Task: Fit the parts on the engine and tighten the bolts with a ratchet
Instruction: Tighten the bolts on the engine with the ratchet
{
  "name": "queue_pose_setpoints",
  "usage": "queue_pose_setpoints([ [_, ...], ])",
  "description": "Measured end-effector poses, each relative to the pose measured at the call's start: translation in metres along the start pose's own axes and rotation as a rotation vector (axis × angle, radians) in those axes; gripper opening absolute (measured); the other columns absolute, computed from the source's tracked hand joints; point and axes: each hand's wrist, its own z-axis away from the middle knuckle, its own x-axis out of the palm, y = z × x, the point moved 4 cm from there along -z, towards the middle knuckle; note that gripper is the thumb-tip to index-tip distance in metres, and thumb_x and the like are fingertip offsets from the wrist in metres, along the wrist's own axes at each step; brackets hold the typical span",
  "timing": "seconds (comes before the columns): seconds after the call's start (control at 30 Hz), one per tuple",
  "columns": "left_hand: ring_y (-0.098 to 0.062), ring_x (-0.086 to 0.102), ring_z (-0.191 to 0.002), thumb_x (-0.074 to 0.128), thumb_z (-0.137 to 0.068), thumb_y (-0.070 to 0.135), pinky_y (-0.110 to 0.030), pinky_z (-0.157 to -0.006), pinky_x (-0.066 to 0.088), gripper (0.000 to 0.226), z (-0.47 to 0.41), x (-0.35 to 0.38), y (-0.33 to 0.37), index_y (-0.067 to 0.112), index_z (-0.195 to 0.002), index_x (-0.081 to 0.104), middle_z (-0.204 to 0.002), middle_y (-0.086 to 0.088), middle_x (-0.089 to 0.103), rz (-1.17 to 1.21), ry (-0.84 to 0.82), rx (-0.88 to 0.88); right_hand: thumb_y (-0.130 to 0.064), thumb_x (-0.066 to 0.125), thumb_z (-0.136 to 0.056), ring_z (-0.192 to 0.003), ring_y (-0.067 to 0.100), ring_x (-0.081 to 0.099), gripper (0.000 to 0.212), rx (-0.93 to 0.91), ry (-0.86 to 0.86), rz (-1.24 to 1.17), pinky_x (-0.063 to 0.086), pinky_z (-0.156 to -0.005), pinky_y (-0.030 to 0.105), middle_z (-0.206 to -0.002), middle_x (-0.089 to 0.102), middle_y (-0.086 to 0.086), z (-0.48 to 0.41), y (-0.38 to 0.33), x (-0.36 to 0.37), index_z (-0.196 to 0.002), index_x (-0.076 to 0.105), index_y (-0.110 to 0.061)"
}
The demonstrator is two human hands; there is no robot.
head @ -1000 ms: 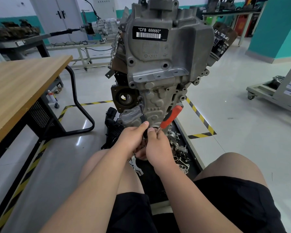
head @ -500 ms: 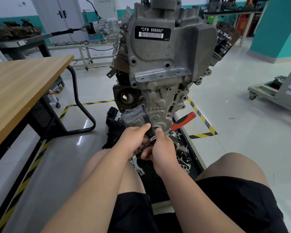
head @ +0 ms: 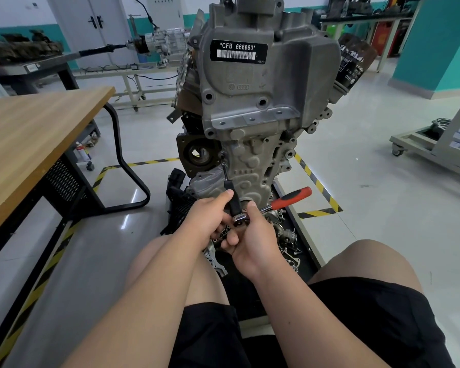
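Note:
A grey engine (head: 252,107) stands upright in front of me, with a black label reading CFB 666660. A ratchet (head: 284,201) with a red handle points right; its chrome head sits by my right thumb. A black extension bar (head: 230,192) runs up from the head to a bolt (head: 222,156) on the engine's lower left face. My left hand (head: 206,221) pinches the extension bar near its base. My right hand (head: 250,240) grips the ratchet head from below and behind.
A wooden table (head: 35,136) on black legs stands at my left. Several loose metal parts (head: 287,237) lie on the black base tray under the engine. Yellow-black tape marks the floor. A wheeled stand (head: 436,144) is at the right. My knees flank the tray.
The red ratchet handle has swung clockwise, from pointing steeply up-right to lying lower and further right. Both hands stayed on the tool.

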Motion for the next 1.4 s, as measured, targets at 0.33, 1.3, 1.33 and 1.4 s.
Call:
queue_pose_setpoints([
  [0.33, -0.010, 0.035, -0.033, 0.033, -0.093, 0.009, -0.014, -0.033, 0.021, 0.021, -0.001, -0.006, -0.001, 0.009, -0.086, 0.053, -0.054, 0.001, 0.043, 0.399, 0.071, -0.120, -0.019, 0.051, -0.095, -0.037, 0.017, 0.047, 0.018, -0.282, 0.153, 0.637, 0.041, -0.044, 0.024, -0.057, 0.065, 0.003, 0.000, -0.029, -0.024, -0.084, 0.062, -0.011],
  [1.3, -0.001, 0.025, -0.030, 0.050, -0.096, 0.042, -0.013, -0.024, 0.016, 0.032, -0.066, -0.035, 0.008, 0.021, -0.072, 0.046, -0.044, 0.012, 0.033, 0.567, -0.123, -0.252, -0.030, 0.047, -0.080, -0.042, 0.019, 0.047, 0.025, -0.241, -0.144, 0.867, 0.038, -0.042, 0.026, -0.047, 0.052, 0.007, -0.034, -0.081, -0.085, -0.081, 0.070, -0.040],
  [1.33, -0.002, 0.025, -0.030, 0.053, -0.093, 0.044, -0.013, -0.025, 0.015, 0.033, -0.067, -0.037, 0.001, 0.021, -0.071, 0.045, -0.045, 0.012, 0.032, 0.558, -0.116, -0.251, -0.026, 0.048, -0.085, -0.042, 0.020, 0.046, 0.026, -0.235, -0.126, 0.861, 0.038, -0.042, 0.027, -0.047, 0.052, 0.007, -0.035, -0.078, -0.087, -0.078, 0.070, -0.040],
  [1.4, -0.002, 0.025, -0.031, 0.061, -0.081, 0.046, -0.013, -0.025, 0.016, 0.034, -0.069, -0.041, -0.016, 0.022, -0.068, 0.042, -0.045, 0.012, 0.032, 0.559, -0.090, -0.255, -0.014, 0.047, -0.094, -0.041, 0.022, 0.043, 0.036, -0.214, -0.105, 0.865, 0.036, -0.042, 0.031, -0.048, 0.051, 0.009, -0.037, -0.071, -0.091, -0.074, 0.070, -0.035],
])
